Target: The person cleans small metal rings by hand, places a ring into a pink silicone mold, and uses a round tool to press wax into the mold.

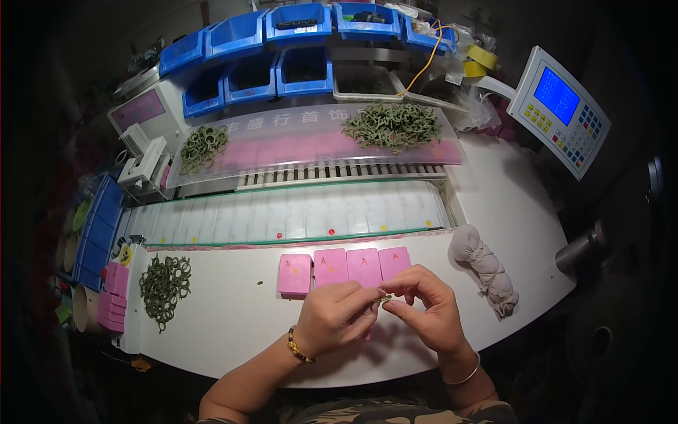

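Your left hand (337,316): curled over the white worktable (233,332), fingertips pinched on one end of a small ring; a beaded bracelet sits at the wrist.
Your right hand (427,304): fingers bent inward, thumb and forefinger closed on the other end of the same small ring; a thin bangle circles the wrist.
Small ring (382,299): held between both hands just above the table, in front of the pink cards; it looks pale and greenish with a metallic glint, but it is too small here to tell its exact form.
Pink cards (344,267): four rounded pink rectangles laid side by side in a row, just beyond your fingertips, each with a small mark on its face.
Near pile of green rings (164,284): a loose heap of dark green loops on the table, well to your left.
Far piles of green rings (393,125): two heaps on the pink-tinted shelf above the white slotted conveyor (296,212).
Knotted cloth bundle (487,267): pale grey, lying to the right of the cards.
Control panel (560,110): blue screen with keypad, upper right.
Blue bins (296,25): ranked along the back.
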`<state>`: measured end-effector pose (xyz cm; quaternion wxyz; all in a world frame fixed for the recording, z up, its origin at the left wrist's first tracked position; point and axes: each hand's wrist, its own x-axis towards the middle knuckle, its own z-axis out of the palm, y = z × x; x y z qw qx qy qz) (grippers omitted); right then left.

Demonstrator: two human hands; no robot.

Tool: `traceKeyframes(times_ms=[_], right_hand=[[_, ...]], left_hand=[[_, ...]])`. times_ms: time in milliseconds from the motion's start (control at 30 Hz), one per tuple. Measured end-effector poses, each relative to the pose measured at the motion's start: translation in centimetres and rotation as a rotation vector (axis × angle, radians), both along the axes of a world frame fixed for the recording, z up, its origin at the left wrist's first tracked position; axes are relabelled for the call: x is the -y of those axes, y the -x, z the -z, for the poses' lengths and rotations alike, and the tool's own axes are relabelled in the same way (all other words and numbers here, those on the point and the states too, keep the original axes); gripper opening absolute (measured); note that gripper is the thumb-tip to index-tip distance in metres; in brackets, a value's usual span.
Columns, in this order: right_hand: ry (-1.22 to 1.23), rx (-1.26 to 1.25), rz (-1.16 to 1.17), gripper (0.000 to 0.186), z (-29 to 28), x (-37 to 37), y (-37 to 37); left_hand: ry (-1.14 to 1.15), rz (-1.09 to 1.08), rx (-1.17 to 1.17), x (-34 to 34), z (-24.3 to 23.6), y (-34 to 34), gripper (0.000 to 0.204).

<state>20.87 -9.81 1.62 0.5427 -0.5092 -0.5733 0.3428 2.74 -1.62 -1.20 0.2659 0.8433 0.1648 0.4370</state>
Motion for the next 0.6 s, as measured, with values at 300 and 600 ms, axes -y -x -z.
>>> traceKeyframes(times_ms=[300, 600], right_hand=[[0.006, -0.009, -0.001, 0.023, 0.5, -0.1, 0.5], [0.145, -0.247, 0.051, 0.027, 0.7, -0.1, 1.1]], left_hand=[[0.155, 0.05, -0.009, 0.2, -0.1, 0.3, 0.022], [0.989, 0.216, 0.096, 1.2, -0.5, 0.5, 0.013]])
